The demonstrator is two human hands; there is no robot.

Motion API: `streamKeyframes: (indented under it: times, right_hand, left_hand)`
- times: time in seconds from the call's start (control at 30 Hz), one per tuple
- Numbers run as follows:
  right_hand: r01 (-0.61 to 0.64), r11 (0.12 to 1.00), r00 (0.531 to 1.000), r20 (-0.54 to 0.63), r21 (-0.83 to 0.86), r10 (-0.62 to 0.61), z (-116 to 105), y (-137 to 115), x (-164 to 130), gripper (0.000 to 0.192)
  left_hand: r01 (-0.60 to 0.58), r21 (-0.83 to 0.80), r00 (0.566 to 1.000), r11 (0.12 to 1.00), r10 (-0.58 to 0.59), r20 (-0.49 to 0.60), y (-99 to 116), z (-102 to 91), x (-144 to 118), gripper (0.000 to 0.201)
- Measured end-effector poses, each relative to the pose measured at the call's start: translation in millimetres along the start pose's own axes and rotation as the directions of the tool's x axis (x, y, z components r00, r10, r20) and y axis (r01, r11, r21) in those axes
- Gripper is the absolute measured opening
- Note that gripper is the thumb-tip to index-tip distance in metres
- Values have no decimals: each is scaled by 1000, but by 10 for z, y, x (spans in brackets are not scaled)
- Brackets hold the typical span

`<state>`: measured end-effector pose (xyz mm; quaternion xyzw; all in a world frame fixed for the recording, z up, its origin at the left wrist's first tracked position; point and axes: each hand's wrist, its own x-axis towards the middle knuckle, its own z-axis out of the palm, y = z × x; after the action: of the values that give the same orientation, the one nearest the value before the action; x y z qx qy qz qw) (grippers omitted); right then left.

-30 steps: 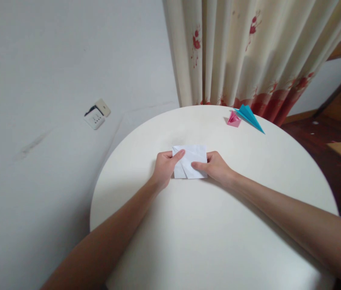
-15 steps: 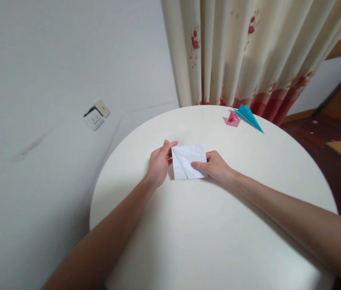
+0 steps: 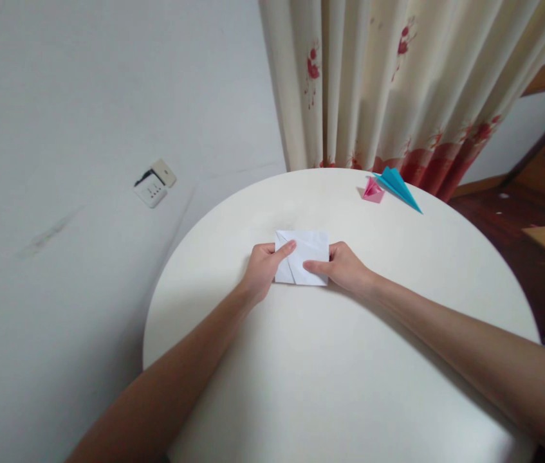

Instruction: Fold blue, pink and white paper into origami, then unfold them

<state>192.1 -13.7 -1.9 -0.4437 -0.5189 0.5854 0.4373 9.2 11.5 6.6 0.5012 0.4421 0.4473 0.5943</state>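
A folded sheet of white paper [image 3: 307,254] lies flat near the middle of the frame, on the far half of a round white table [image 3: 340,386]. Diagonal creases are seen running across its face from the upper left corner.

The left hand [image 3: 263,269] is laid against the left edge of the paper. Its thumb is stretched over the sheet and pressed down near the upper left corner, while the other fingers are curled loosely beside the edge; whether they reach under the sheet cannot be told. The right hand [image 3: 344,265] is set at the right edge of the paper. Its thumb is extended leftward along the lower part of the sheet and pressed flat on it, and the remaining fingers are bent in at the right edge. The paper is thus pinned to the table by both thumbs rather than lifted or pinched in the air.

At the upper right of the table, well apart from the hands, a small pink folded paper shape [image 3: 373,190] is seen, with a blue paper plane [image 3: 399,186] just beside it on the right. A cream curtain with red flowers [image 3: 388,83] hangs behind the table at the top of the frame. A white wall socket [image 3: 154,184] is seen on the wall at the left.
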Motion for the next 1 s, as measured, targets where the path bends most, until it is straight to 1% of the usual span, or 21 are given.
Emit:
streamKeyframes:
  times: [0.1, 0.17, 0.27, 0.3, 0.33, 0.4, 0.43, 0.47, 0.5, 0.6, 0.7, 0.8, 0.9, 1.0]
  right_hand:
    - [-14, 1000, 1000, 7, -13, 14, 2, -13, -12, 25]
    - [-28, 999, 1000, 13, -30, 29, 0, -15, -13, 25]
    - [-49, 998, 999, -7, -27, 49, -2, -14, -5, 24]
    - [-56, 998, 998, -24, -9, 56, -3, -14, 0, 24]
    - [-60, 998, 997, -40, 16, 61, -5, -13, 5, 25]
    - [-57, 996, 996, -67, 64, 61, -12, -12, 17, 26]
    - [-53, 996, 995, -76, 79, 59, -17, -11, 24, 27]
    - [-46, 995, 995, -81, 84, 53, -21, -9, 30, 27]
    - [-37, 996, 996, -84, 83, 44, -25, -8, 35, 28]
    - [-21, 997, 997, -79, 73, 27, -29, -7, 45, 30]
    - [-18, 998, 998, -64, 58, 22, -24, -8, 40, 30]
    - [-11, 997, 997, -71, 80, 17, -12, -11, 29, 29]
    - [9, 989, 992, -122, 151, 9, 5, -24, 24, 30]
    - [19, 981, 978, -209, 191, 22, 17, -48, 26, 31]
  left_hand:
    - [-79, -23, 997, 997, 78, -29, 28, -36, 36, 38]
    - [-136, -29, 988, 990, 134, -76, 41, -56, 66, 36]
    - [-158, -52, 977, 986, 148, -154, 48, -58, 88, 35]
    - [-142, -65, 980, 988, 131, -151, 47, -51, 85, 37]
    - [-109, -75, 987, 991, 99, -122, 43, -39, 76, 40]
    - [-6, -70, 1000, 998, 6, 2, 27, -11, 49, 45]
    - [39, -48, 997, 998, -36, 64, 15, 3, 33, 46]
    - [67, -21, 993, 998, -65, 104, 3, 17, 19, 46]
    - [75, 7, 990, 997, -76, 120, -10, 28, 7, 45]
    - [41, 68, 996, 997, -46, 75, -32, 50, -14, 42]
    - [15, 94, 999, 995, -19, 39, -20, 62, -20, 41]
    - [23, 103, 999, 994, -26, 31, 5, 72, -22, 41]
    - [33, 175, 999, 984, -39, 32, 15, 74, -21, 37]
    - [10, 280, 1000, 960, -16, 20, 8, 64, -15, 32]
